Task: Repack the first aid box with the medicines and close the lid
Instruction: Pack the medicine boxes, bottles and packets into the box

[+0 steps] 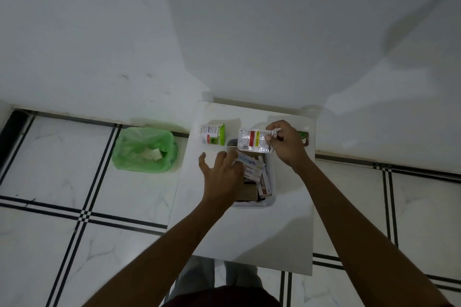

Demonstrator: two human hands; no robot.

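An open white first aid box (270, 200) sits on a small white table (279, 232), with several medicine cartons and packs (252, 169) inside. My right hand (285, 143) pinches a silvery blister strip (253, 141) with a red and yellow label and holds it over the box's far end. My left hand (219, 174) rests on the box's left rim, fingers spread and touching the packs inside. A green and white medicine carton (213, 134) lies on the table to the far left of the box. No lid can be made out.
A green item (304, 136) shows behind my right hand at the table's far right. A bin lined with a green bag (144, 149) stands on the tiled floor left of the table. A white wall rises just behind the table.
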